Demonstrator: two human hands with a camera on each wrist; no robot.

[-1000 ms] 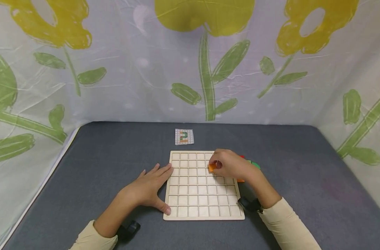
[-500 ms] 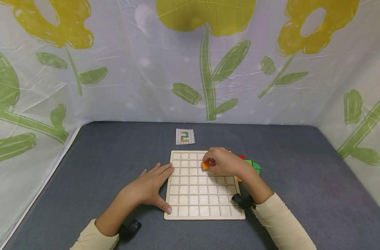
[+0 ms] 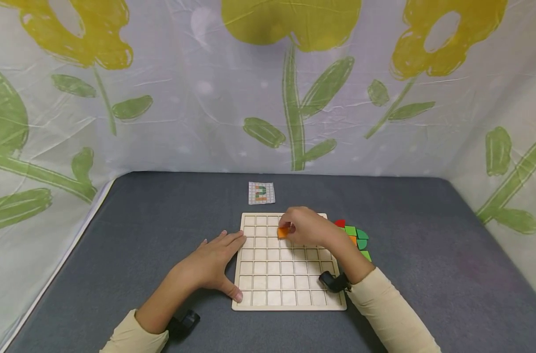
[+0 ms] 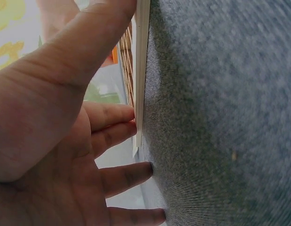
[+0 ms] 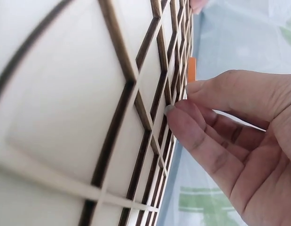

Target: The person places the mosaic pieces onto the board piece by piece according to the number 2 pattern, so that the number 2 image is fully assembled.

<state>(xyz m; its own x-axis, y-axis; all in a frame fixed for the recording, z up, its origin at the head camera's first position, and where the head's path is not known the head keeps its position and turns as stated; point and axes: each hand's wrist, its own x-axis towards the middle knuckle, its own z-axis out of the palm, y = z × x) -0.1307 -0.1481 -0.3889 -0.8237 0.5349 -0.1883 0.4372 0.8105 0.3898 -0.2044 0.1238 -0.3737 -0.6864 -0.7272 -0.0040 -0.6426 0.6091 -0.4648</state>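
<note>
A pale wooden board [image 3: 266, 268] with a raised square grid lies flat on the dark grey table. Along its left edge rests my left hand [image 3: 212, 267], fingers spread and straight. The left wrist view shows the thumb and two fingers against the board's rim [image 4: 142, 70], while the other two reach down to the cloth. My right hand [image 3: 306, 227] pinches a small orange tile [image 3: 282, 233] over the board's upper middle squares. In the right wrist view that tile [image 5: 191, 70] stands out past the thumb tip; whether it sits inside a square I cannot tell.
Right of the board lie several loose tiles: a red one [image 3: 340, 223], a light green one [image 3: 350, 230], dark green rounded ones [image 3: 362, 239] and an orange one [image 3: 353, 239]. A small gridded pattern card [image 3: 261, 193] lies behind the board. A flower-printed curtain [image 3: 188, 98] surrounds the table.
My right hand has moved left across the board's upper rows with the orange tile, uncovering more of the loose tiles at the right. The left hand has stayed in place.
</note>
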